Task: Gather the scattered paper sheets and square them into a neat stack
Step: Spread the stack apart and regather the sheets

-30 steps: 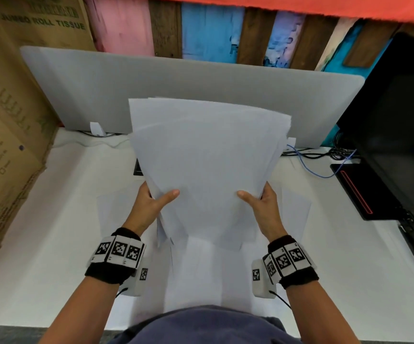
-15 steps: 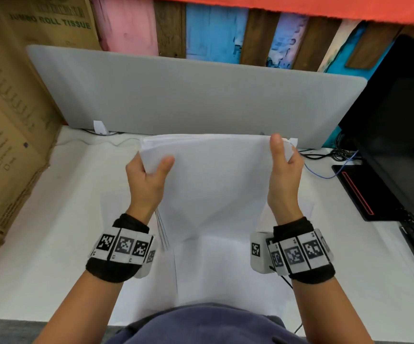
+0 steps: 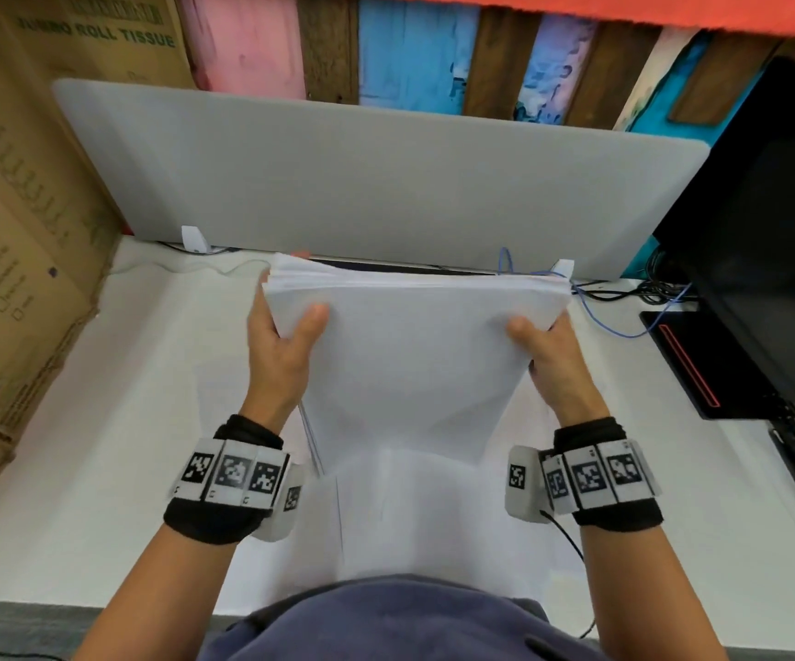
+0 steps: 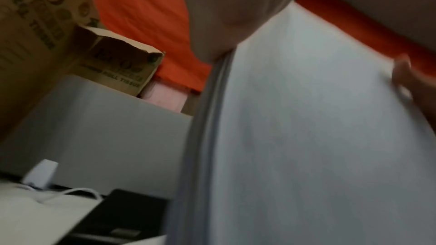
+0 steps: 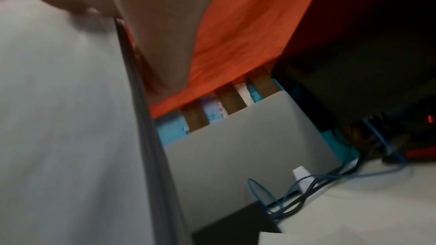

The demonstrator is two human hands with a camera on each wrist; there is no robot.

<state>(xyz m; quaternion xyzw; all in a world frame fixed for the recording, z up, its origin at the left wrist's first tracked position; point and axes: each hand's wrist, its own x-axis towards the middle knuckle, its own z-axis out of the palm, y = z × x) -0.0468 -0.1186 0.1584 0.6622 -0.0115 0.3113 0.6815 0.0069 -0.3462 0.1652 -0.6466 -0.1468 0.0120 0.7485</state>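
Note:
A thick bundle of white paper sheets [image 3: 414,345] stands upright on the white desk [image 3: 99,422], its top edges nearly level. My left hand [image 3: 285,336] grips the bundle's left side, thumb on the near face. On the right side my right hand [image 3: 548,345] grips it the same way. The left wrist view shows the sheet edges [image 4: 207,137] side on, slightly fanned. In the right wrist view the paper sheets [image 5: 59,118] fill the left half. More loose sheets [image 3: 433,512] lie flat on the desk under the bundle.
A grey partition panel [image 3: 376,183] stands behind the desk. Cardboard boxes [image 3: 13,207] rise on the left. On the right stands a black monitor [image 3: 767,231] with its base [image 3: 691,364]. Blue and black cables [image 3: 624,302] lie at the back right.
The fanned sheets held high have come down and stand on edge on the desk, their top edges drawn level. Both hands have slid up to grip the bundle's sides near the top.

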